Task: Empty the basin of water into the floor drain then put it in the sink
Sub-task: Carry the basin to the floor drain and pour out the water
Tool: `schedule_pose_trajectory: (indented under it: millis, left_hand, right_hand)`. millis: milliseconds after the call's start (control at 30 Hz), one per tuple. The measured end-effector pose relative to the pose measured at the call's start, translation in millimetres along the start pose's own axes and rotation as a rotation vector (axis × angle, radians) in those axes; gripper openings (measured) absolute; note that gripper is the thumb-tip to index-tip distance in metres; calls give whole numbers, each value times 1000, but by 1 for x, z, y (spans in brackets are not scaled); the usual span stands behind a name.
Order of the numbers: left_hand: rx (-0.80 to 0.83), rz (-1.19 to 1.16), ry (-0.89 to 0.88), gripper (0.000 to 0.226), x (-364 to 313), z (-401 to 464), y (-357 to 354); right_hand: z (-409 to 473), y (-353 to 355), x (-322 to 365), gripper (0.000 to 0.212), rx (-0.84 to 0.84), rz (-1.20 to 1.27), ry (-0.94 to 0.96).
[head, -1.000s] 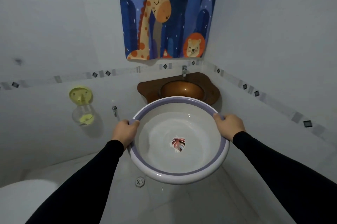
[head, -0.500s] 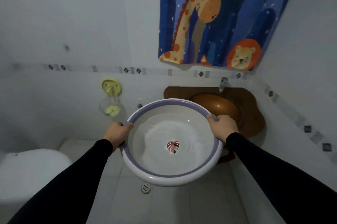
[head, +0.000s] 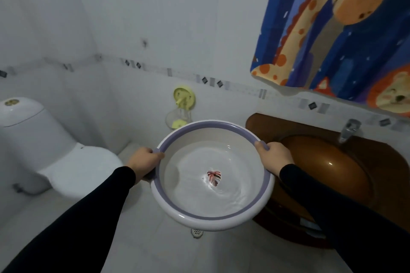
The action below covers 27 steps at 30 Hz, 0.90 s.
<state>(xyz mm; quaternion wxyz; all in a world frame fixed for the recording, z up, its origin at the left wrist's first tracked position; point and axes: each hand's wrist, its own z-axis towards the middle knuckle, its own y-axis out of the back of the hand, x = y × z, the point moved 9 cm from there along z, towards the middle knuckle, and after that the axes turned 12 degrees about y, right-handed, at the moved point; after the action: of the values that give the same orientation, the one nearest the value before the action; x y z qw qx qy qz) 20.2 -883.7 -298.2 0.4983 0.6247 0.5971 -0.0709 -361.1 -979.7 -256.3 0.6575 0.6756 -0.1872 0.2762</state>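
While our left hand [head: 145, 162] and right hand [head: 274, 157] each curl round the rim of the round white, purple-banded plastic basin [head: 213, 175] of water, the small round floor drain [head: 197, 232] sits just below its near edge, so we'd tip toward ourselves.

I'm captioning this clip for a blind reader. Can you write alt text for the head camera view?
A person's left hand and right hand grip opposite rims of a white basin with a purple band, holding rippling water above a tiled floor. A round floor drain peeks out beneath it, a brown sink sits to the right and a white toilet to the left.
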Motion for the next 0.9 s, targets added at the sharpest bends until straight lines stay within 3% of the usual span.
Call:
schedule_pose_trajectory:
  millis: [500, 733, 900]
  left_hand:
    - [-86, -2, 105, 29, 20, 136, 27]
    - [-159, -47, 187, 26, 60, 193, 4]
    - [-225, -47, 244, 27, 93, 233, -21]
  right_hand:
    - [147, -119, 38, 45, 250, 26, 100]
    - [213, -198, 21, 41, 433, 52, 120]
    - [250, -253, -6, 36, 456, 48, 81]
